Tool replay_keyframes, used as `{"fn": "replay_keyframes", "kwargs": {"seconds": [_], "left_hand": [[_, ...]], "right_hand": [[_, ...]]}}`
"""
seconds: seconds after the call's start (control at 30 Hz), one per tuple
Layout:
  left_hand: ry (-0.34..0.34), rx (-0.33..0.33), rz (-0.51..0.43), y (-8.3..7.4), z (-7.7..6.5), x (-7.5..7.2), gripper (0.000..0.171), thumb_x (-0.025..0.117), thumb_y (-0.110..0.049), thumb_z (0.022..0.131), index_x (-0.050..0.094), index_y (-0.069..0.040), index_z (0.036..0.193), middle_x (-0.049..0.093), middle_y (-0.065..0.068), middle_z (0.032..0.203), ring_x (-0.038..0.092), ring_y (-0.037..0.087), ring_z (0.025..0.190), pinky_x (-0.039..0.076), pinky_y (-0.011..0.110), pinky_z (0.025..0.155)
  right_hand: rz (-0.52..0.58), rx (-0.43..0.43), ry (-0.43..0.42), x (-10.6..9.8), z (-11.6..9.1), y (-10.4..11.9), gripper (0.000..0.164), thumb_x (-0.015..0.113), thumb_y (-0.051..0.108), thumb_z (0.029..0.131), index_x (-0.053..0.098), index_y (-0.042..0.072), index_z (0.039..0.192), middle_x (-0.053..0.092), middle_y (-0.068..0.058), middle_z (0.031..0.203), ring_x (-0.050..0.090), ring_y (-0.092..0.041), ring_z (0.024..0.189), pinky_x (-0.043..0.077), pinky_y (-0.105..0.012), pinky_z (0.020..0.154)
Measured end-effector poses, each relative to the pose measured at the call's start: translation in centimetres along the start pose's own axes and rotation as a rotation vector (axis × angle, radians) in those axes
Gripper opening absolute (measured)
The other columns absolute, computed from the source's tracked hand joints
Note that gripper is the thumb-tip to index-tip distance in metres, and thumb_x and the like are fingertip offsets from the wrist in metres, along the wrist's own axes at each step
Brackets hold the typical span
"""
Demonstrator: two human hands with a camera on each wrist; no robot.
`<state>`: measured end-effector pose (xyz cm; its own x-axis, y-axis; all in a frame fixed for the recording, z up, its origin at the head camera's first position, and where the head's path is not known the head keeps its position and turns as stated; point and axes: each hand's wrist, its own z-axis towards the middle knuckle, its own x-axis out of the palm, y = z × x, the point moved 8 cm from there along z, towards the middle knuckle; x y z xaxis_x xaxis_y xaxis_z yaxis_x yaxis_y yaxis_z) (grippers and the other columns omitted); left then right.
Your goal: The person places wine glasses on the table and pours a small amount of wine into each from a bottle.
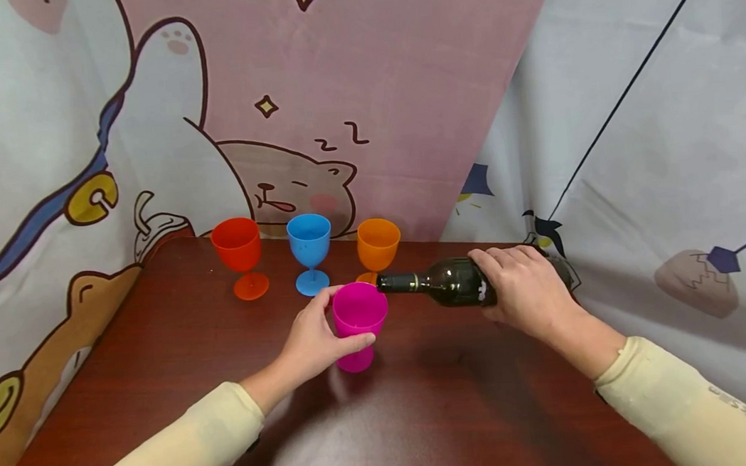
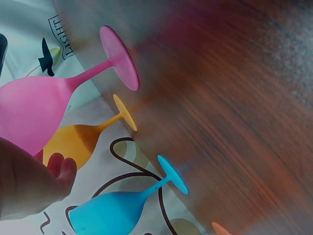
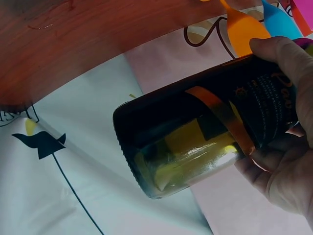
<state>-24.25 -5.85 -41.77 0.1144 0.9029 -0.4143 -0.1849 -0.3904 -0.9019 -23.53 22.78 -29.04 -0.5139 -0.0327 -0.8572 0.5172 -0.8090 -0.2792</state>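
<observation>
My left hand [image 1: 307, 338] grips the bowl of a magenta plastic goblet [image 1: 360, 312], thumb on the near side and fingers behind it. The goblet stands upright, and its stem and foot [image 2: 120, 58] show in the left wrist view. A dark glass wine bottle [image 1: 449, 282] lies almost level in the air, with my right hand [image 1: 522, 288] wrapped round its body. Its mouth is right at the goblet's rim, on the right side. In the right wrist view, the bottle's base [image 3: 132, 152] points away from the goblet, and my fingers partly cover the printed label.
Behind the magenta goblet, a red goblet [image 1: 238, 245], a blue goblet [image 1: 309, 240] and an orange goblet [image 1: 378, 243] stand in a row on the brown wooden table [image 1: 422, 415]. Cartoon-printed cloth [image 1: 365, 105] hangs along the table's back and sides.
</observation>
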Motion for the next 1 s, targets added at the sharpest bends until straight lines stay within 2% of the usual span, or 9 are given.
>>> {"fn": "replay_keyframes", "kwargs": {"seconds": [0.2, 0.37, 0.67, 1.0], "left_hand": [[-0.003, 0.006, -0.002, 0.0, 0.0, 0.0, 0.090, 0.099, -0.037, 0.075, 0.050, -0.022, 0.150, 0.067, -0.002, 0.138, 0.064, 0.023, 0.125, 0.065, 0.045, 0.092], [-0.011, 0.016, 0.008, 0.0, 0.0, -0.1, 0.097, 0.099, -0.038, 0.075, 0.048, -0.022, 0.156, 0.065, -0.002, 0.142, 0.063, 0.024, 0.127, 0.065, 0.046, 0.094], [-0.005, 0.025, 0.013, 0.0, -0.1, 0.0, 0.097, 0.098, -0.039, 0.075, 0.048, -0.026, 0.157, 0.065, -0.003, 0.142, 0.063, 0.023, 0.127, 0.064, 0.042, 0.092], [-0.007, 0.035, 0.008, -0.1, -0.1, -0.1, 0.096, 0.098, -0.039, 0.075, 0.049, -0.025, 0.156, 0.066, -0.003, 0.141, 0.063, 0.023, 0.127, 0.064, 0.042, 0.093]], "right_hand": [[-0.009, -0.015, 0.009, -0.1, 0.1, 0.1, 0.096, 0.103, 0.025, 0.046, 0.066, -0.001, 0.131, 0.077, -0.020, 0.115, 0.073, -0.040, 0.102, 0.056, -0.054, 0.095], [-0.018, -0.027, 0.027, -0.1, 0.1, 0.3, 0.098, 0.105, 0.027, 0.048, 0.064, -0.001, 0.132, 0.076, -0.020, 0.116, 0.073, -0.040, 0.102, 0.056, -0.054, 0.096], [-0.045, -0.074, -0.012, -0.4, 0.3, 0.9, 0.096, 0.105, 0.028, 0.046, 0.064, 0.000, 0.128, 0.075, -0.019, 0.110, 0.072, -0.039, 0.095, 0.057, -0.052, 0.092], [-0.067, -0.100, -0.023, -0.7, 0.5, 1.3, 0.096, 0.106, 0.028, 0.045, 0.063, 0.001, 0.127, 0.074, -0.018, 0.111, 0.071, -0.040, 0.097, 0.056, -0.052, 0.093]]}}
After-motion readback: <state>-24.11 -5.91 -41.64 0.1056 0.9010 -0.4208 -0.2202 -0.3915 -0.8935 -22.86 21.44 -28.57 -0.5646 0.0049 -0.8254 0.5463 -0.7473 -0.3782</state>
